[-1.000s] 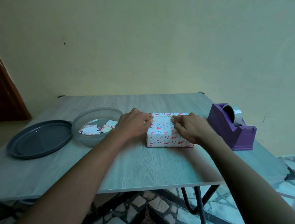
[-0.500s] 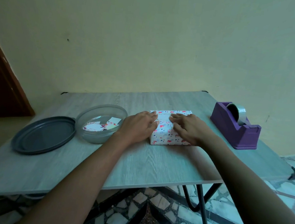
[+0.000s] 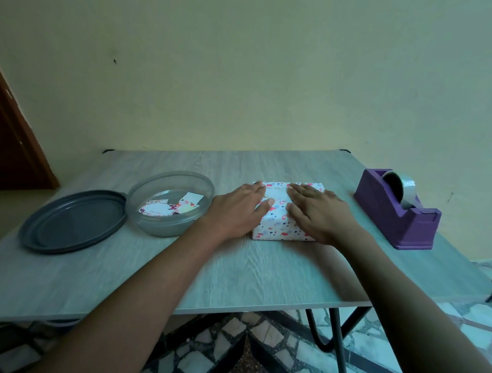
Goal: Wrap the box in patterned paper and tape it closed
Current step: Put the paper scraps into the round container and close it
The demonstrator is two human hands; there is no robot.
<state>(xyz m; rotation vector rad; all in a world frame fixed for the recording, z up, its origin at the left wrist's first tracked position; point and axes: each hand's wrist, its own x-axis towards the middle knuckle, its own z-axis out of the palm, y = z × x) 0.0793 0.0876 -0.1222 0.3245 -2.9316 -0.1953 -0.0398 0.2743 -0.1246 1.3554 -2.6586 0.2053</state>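
A small box (image 3: 277, 224) wrapped in white paper with pink and blue spots lies flat near the middle of the grey wooden table (image 3: 247, 271). My left hand (image 3: 237, 209) rests palm-down on its left part, fingers flat and slightly spread. My right hand (image 3: 316, 212) lies flat on its right part, fingers stretched toward the far edge. A strip of the paper top shows between the two hands. A purple tape dispenser (image 3: 398, 213) with a roll of clear tape stands at the right of the box.
A clear round container (image 3: 170, 201) holding patterned paper tags stands left of the box. Its dark grey lid (image 3: 74, 220) lies further left. A yellow wall runs behind the table. The table's near edge and black legs (image 3: 341, 341) show above a tiled floor.
Both hands went from pinching the paper near the top middle to lying flat with fingers spread on the box. The head camera shifted slightly.
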